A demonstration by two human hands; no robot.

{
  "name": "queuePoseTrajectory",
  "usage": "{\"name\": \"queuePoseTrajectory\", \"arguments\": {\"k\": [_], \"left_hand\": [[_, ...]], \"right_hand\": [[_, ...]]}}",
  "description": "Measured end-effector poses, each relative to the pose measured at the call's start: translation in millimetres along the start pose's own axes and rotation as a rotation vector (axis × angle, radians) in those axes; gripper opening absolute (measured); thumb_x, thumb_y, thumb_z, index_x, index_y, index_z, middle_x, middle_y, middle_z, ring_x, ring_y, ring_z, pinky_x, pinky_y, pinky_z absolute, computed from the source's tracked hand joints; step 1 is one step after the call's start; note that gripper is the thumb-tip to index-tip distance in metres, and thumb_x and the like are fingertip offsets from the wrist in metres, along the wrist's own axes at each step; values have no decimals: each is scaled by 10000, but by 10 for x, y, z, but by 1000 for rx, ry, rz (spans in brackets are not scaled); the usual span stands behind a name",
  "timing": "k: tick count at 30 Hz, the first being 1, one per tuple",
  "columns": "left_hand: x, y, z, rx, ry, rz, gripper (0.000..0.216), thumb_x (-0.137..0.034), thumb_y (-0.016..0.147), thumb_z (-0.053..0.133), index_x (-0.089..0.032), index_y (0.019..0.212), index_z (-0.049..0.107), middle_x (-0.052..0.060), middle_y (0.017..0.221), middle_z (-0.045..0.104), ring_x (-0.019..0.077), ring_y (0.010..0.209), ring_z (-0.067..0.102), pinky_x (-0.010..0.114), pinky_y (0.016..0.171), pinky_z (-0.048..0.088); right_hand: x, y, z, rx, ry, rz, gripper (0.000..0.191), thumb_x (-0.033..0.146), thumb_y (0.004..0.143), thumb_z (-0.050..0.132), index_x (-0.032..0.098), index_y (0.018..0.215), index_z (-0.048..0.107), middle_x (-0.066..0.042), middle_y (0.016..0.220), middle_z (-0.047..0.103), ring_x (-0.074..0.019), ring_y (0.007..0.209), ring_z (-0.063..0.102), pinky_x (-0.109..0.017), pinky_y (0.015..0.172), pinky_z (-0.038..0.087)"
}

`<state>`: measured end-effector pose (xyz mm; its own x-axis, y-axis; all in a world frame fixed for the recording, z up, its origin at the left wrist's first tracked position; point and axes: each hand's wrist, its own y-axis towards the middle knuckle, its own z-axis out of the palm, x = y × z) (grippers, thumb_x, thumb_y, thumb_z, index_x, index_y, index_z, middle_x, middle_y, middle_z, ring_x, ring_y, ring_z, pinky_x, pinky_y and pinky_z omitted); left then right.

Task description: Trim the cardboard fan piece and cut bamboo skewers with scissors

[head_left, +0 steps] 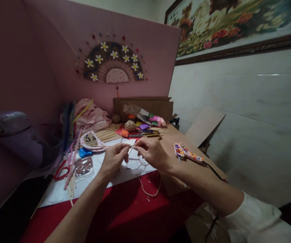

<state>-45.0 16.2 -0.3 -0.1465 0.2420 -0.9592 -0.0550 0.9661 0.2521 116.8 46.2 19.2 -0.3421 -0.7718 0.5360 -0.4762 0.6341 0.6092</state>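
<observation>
My left hand (115, 157) is closed in a pinch around a thin stick and light string. Close beside it, my right hand (151, 152) pinches the same light-coloured string (150, 195), which hangs in a loop over the red cloth. The fingertips nearly meet, so the exact grip is partly hidden. Left of my left hand lies a rounded cardboard piece (91, 140) with pale fabric edging and printed marks. The thin stick seems to run from it toward my fingers; whether they are joined I cannot tell. White paper (101, 175) lies below both hands.
Scissors (149, 134), a ball of twine (130, 125) and bamboo sticks (110, 132) lie behind the hands. A flower-patterned glue gun (189, 154) rests at right. Red-handled scissors (61, 170) and a brown packet (84, 166) lie left. A decorated fan (117, 76) is on the pink panel.
</observation>
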Motion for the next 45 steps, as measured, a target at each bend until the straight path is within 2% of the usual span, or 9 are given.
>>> {"name": "queuePoseTrajectory", "arguments": {"k": [7,14,18,22,25,29,34,39,45], "left_hand": [[56,16,-13,42,108,36,242,-340,798,530,-132,721,627,-33,457,503,73,438,419,205,467,316],[62,-3,8,59,124,70,208,-314,787,544,-134,725,628,-38,464,496,75,443,431,199,465,321],[91,-4,0,71,63,50,209,-323,773,566,-125,755,630,-42,457,492,68,426,412,193,440,298],[78,6,-28,41,19,1,223,-332,776,565,-117,774,624,-44,449,491,59,407,387,189,423,272],[66,22,-25,44,63,18,230,-335,781,562,-117,760,628,-29,465,518,68,440,419,191,449,297],[92,30,-21,63,131,71,243,-338,790,547,-121,721,633,-6,496,564,83,472,455,200,485,330],[123,12,-33,94,107,74,198,-283,786,533,-126,805,653,10,544,623,99,499,506,198,501,355],[119,1,-14,84,144,83,190,-269,793,527,-124,744,639,24,567,642,100,515,530,198,517,379],[159,25,27,43,57,121,152,-243,764,554,-125,748,648,20,606,638,126,568,577,221,558,424]], "right_hand": [[-71,1,108,61,-254,-188,133,118,862,465,124,834,595,-80,802,637,-160,763,572,-260,694,418],[-62,1,147,106,-390,-207,104,119,819,482,126,758,566,-65,713,587,-152,658,512,-261,618,366],[-148,42,137,-4,-416,-160,96,66,727,510,143,682,547,-37,665,565,-133,616,485,-244,590,343],[-234,78,47,-120,-278,-71,131,54,738,514,140,658,572,-19,638,585,-111,589,502,-220,581,358],[-202,52,17,-58,-178,-204,123,94,812,514,130,772,624,-39,724,624,-120,672,549,-219,640,396],[-132,-4,81,58,-258,-299,182,146,886,453,121,898,632,-70,783,622,-144,742,554,-244,682,416],[-136,-3,133,101,-339,-255,174,121,870,454,92,843,623,-92,782,626,-148,728,549,-255,680,410],[-116,20,145,123,-356,-215,141,125,838,487,107,778,613,-67,746,628,-133,687,545,-235,645,383],[-17,26,263,13,-516,-80,69,109,733,515,121,712,579,-48,647,599,-133,583,502,-244,546,303]]}}
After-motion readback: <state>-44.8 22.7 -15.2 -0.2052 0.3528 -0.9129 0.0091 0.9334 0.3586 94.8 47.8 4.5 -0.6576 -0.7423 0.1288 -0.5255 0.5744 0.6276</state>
